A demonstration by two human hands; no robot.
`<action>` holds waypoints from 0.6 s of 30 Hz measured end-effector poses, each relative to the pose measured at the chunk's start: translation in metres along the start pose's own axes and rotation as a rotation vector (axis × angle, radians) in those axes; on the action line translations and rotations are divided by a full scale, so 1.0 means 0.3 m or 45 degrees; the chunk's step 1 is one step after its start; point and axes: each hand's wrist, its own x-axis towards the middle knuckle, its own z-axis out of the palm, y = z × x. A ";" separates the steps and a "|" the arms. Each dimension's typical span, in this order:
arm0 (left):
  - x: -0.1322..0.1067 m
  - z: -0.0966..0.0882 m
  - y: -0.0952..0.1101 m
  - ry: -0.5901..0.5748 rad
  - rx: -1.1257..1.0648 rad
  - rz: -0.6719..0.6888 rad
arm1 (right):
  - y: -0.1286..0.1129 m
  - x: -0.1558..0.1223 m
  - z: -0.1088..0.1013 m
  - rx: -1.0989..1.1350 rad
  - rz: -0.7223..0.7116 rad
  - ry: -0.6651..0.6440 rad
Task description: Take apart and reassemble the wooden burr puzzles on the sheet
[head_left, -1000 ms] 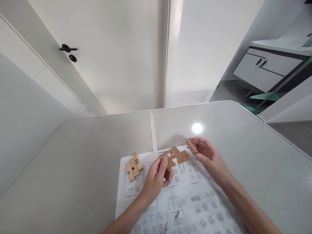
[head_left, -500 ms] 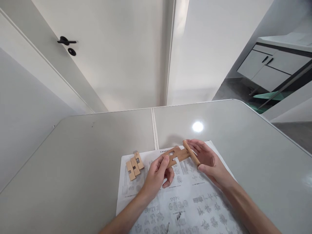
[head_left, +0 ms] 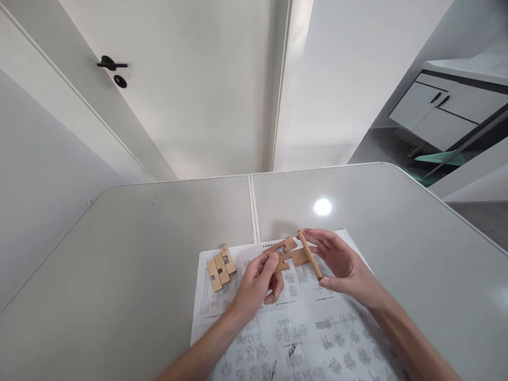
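Observation:
My left hand (head_left: 260,278) pinches flat notched wooden puzzle pieces (head_left: 286,245) between thumb and fingers; they fan apart toward the right. My right hand (head_left: 337,259) grips a slim wooden bar (head_left: 310,255) by its two ends, thumb at the near end and fingertips at the far end. A flat piece (head_left: 300,257) reaches from the left hand's pieces to the bar; whether it is joined to the bar I cannot tell. To the left lie several notched wooden blocks (head_left: 221,269), side by side on the printed sheet (head_left: 305,317).
The sheet, covered in small diagrams, lies on a grey table (head_left: 119,275) with a white seam (head_left: 253,206) running away from me. Beyond the table's far edge stands a white door (head_left: 198,90) with a black handle (head_left: 111,64). White cabinets (head_left: 444,108) are at the far right.
The bar in my right hand has turned slightly and its near end has shifted a little left. The flat pieces in my left hand show a wider gap between them.

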 end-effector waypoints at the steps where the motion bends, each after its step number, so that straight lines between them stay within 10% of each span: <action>1: 0.000 0.000 0.000 -0.004 0.001 0.000 | -0.001 -0.001 0.002 0.006 0.002 -0.007; 18: 0.000 -0.003 -0.001 -0.039 0.038 0.001 | -0.014 -0.008 -0.019 0.032 0.026 -0.038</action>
